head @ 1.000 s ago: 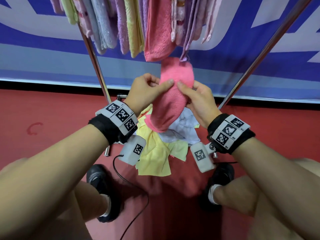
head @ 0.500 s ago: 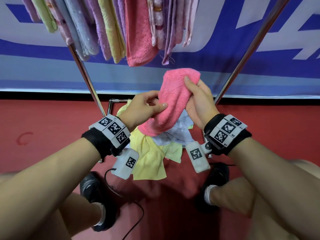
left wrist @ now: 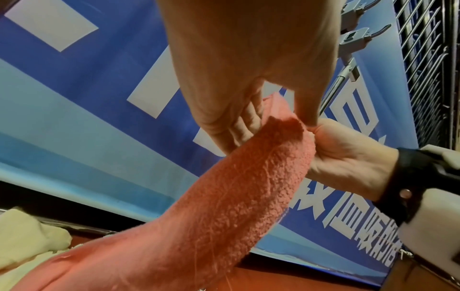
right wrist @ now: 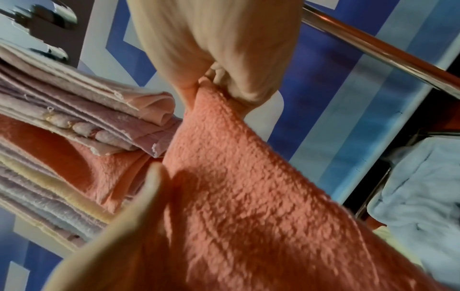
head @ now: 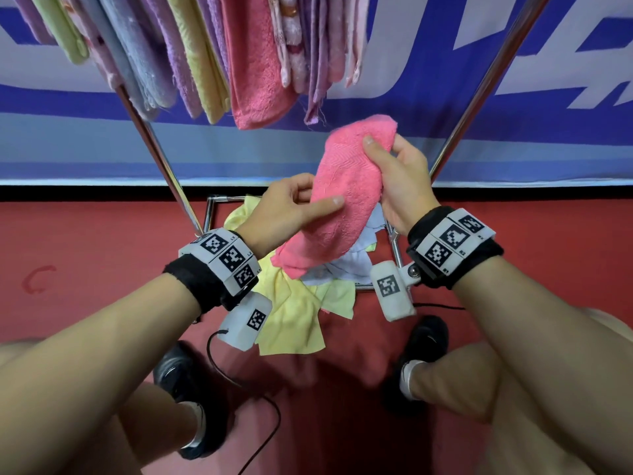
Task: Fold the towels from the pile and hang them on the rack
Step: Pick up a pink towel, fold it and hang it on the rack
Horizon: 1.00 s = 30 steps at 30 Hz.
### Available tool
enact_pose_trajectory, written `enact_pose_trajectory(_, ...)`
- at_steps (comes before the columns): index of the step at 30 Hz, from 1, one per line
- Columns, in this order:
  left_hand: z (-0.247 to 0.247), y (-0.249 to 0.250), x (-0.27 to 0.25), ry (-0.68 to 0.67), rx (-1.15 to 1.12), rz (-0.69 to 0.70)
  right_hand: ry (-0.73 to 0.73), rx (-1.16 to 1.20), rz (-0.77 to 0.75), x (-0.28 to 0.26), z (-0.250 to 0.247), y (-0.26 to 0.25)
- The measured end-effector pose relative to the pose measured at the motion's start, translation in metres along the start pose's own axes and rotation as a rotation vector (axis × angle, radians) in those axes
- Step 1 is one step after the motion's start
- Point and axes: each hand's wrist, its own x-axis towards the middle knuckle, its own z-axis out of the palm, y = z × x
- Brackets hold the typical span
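Head view: the pink towel [head: 346,197] is held in the air between both hands, folded into a long narrow band running from 1 o'clock down to 7 o'clock. It sits just below the hanging towels [head: 205,53] on the rack [head: 154,145] and above the pile [head: 291,313] on the rack's lower frame.

The right hand [head: 400,186] grips the upper end of the pink towel, thumb across the near face, fingers curled behind the fold. The right wrist view confirms this: fingers [right wrist: 216,74] and thumb pinch the towel's top edge.

The left hand [head: 287,214] holds the towel at mid-length from the 9 o'clock side, thumb laid flat on the near face, fingers curled behind. The left wrist view shows those fingers [left wrist: 246,126] tucked against the far side of the cloth, with the right hand opposite at 3 o'clock.

The towel's lower end hangs free at 7 o'clock over the pile; whether it touches the pile cannot be determined. The pile holds yellow cloths at 6 o'clock and pale blue ones beneath the right wrist.

On the rack, hanging towels are packed side by side: lilac, green, pale blue, yellow, a second pink towel [head: 257,70] and patterned pink ones. The rack's two chrome uprights slant away at 11 and 1 o'clock. A blue-and-white banner [head: 445,108] stands behind; the floor [head: 85,241] is red. A black cable [head: 239,382] trails between the person's shoes.
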Motion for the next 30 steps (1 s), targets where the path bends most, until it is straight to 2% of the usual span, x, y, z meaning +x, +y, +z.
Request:
enact_pose_trajectory(3, 0.002, 0.007, -0.006, 0.014, 0.096, 0.053, -0.012, -0.006, 0.020, 0.002, 0.000, -0.003)
enact_pose_trajectory(6, -0.002, 0.018, -0.007, 0.025, 0.077, 0.134, -0.016, 0.081, 0.050, 0.003, 0.002, -0.008)
enact_pose_trajectory(9, -0.010, 0.019, -0.003, 0.134, 0.071, 0.178, -0.179, 0.233, 0.254, -0.005, 0.013, -0.005)
enact_pose_trajectory(12, -0.016, 0.011, 0.000, 0.246, 0.017, 0.131, -0.293, 0.096, 0.370, -0.025, 0.027, 0.023)
enact_pose_trajectory(14, -0.018, 0.007, 0.001, 0.291, 0.043, 0.081, -0.252, 0.018, 0.337, -0.029, 0.028, 0.037)
enact_pose_trajectory(17, -0.022, -0.002, 0.005, 0.404, 0.091, -0.003, -0.141, 0.086, 0.260, -0.023, 0.027, 0.032)
enact_pose_trajectory(21, -0.020, -0.017, -0.002, 0.304, 0.111, -0.106, -0.097, 0.142, 0.209, -0.013, 0.029, 0.023)
enact_pose_trajectory(24, -0.016, -0.022, -0.005, 0.229, 0.176, -0.093, -0.093, 0.134, 0.196, -0.014, 0.029, 0.021)
enact_pose_trajectory(27, -0.016, -0.018, -0.004, 0.256, 0.076, -0.069, -0.109, 0.103, 0.162, -0.011, 0.027, 0.018)
enact_pose_trajectory(30, -0.017, -0.012, -0.005, 0.166, -0.063, -0.075, -0.123, 0.087, 0.109, -0.005, 0.025, 0.015)
